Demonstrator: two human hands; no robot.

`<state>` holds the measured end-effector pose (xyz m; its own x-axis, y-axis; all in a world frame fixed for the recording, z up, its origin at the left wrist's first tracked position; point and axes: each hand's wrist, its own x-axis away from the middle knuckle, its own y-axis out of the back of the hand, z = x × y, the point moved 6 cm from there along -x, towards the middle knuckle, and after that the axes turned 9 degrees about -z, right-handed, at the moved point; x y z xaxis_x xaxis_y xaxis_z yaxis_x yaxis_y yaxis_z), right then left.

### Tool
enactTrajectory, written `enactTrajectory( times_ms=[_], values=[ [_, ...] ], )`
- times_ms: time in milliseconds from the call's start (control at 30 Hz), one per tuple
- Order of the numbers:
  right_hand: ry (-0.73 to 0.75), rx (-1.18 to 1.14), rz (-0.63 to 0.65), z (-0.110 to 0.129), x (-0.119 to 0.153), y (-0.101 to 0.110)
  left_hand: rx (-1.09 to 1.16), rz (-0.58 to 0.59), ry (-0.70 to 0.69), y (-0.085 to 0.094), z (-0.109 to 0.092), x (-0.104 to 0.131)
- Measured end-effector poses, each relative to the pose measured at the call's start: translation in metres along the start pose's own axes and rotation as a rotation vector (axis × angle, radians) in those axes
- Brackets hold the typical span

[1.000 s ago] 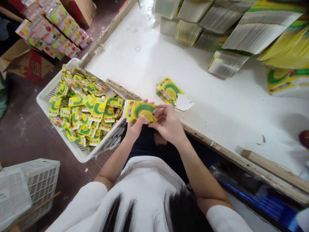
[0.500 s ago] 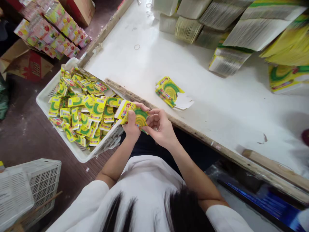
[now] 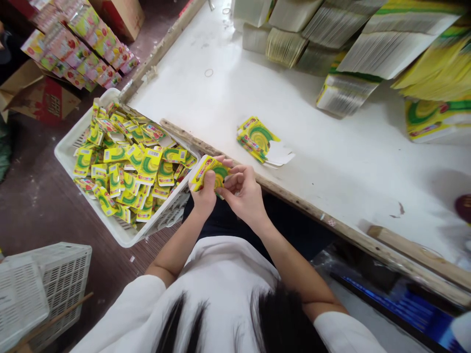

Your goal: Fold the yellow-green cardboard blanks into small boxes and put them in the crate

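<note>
A small yellow and green printed carton [image 3: 200, 177] is held between both hands, just off the table's front edge. My left hand [image 3: 206, 193] is closed around it, thumb across its front and fingers behind. At its right end my right hand [image 3: 243, 192] pinches the carton with bent fingers; part of that end is hidden. To the left, a white plastic basket [image 3: 127, 239] holds many cartons of the same print. A small stack of flat cartons [image 3: 258, 138] with white flaps lies on the table beyond my hands.
The white table [image 3: 184, 88] has a wooden edge strip [image 3: 305, 208]. Bundles of flat cartons [image 3: 348, 93] stand at its far right. Pink printed boxes [image 3: 77, 46], an open cardboard box [image 3: 44, 95] and a white crate [image 3: 68, 279] are on the left. A wooden block [image 3: 412, 250] lies near the right edge.
The carton has shifted slightly to the right and tilted in my hands. Its white flap at the left end, sticking out before, now looks folded in. My left thumb has moved right.
</note>
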<state>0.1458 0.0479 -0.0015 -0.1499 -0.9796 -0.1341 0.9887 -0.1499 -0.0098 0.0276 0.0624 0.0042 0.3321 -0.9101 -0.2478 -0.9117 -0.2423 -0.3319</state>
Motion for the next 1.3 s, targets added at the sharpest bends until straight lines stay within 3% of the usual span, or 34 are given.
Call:
enactTrajectory(
  times_ms=[400, 600, 900, 1300],
  values=[
    [0.007, 0.106, -0.033, -0.006, -0.001, 0.0, -0.185, 0.12, -0.151, -0.003, -0.006, 0.005],
    [-0.001, 0.125, -0.052, -0.005, 0.0, 0.002, -0.177, 0.125, -0.158, -0.006, -0.008, 0.006],
    [0.124, -0.003, -0.013, 0.003, 0.006, -0.002, 0.014, -0.06, 0.037, -0.001, 0.0, -0.004],
    [0.11, 0.01, 0.064, 0.009, 0.011, -0.005, 0.083, -0.131, 0.123, -0.001, 0.0, -0.009]
  ],
)
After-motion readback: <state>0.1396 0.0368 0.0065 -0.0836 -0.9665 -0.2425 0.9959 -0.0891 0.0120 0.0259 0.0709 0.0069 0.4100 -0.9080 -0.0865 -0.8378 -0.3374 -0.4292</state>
